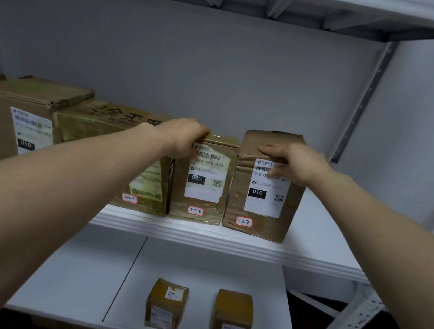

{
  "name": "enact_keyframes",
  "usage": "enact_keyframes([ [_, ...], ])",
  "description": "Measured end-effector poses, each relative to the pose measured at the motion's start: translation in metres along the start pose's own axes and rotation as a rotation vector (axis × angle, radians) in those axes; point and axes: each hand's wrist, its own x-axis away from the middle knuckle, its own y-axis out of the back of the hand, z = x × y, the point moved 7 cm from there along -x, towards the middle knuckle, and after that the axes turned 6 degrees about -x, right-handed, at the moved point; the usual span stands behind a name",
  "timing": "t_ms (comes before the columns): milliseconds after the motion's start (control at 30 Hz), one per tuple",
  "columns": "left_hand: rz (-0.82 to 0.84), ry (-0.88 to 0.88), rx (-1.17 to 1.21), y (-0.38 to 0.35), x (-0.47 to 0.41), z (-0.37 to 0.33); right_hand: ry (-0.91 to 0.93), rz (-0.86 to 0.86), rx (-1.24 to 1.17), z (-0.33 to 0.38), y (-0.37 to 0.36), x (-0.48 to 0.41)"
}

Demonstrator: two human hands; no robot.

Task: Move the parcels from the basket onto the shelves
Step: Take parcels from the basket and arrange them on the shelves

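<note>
Two upright brown parcels stand side by side on the white middle shelf [199, 235]. The parcel labelled 060 [200, 190] carries a small tag 3-2-6, and my left hand [186, 138] grips its top left corner. The parcel labelled 010 [261, 200] carries the tag 3-2-8; my right hand [293, 162] holds its top front edge, fingers curled over the label. The basket is out of view.
More cardboard parcels [46, 120] fill the same shelf to the left, one tagged 3-2-5. The lower shelf [77, 284] holds two small brown boxes [165, 307] [232, 320]. Bare shelf lies right of the 010 parcel, up to the perforated upright [362, 102].
</note>
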Motion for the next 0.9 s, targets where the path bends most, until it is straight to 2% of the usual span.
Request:
enact_keyframes([
  [600,0.043,0.017,0.005,-0.001,0.000,-0.002,-0.009,-0.009,0.099,0.014,0.000,0.013],
  [900,0.013,0.022,-0.034,0.005,0.012,-0.012,0.006,-0.024,0.110,0.007,0.005,0.020],
])
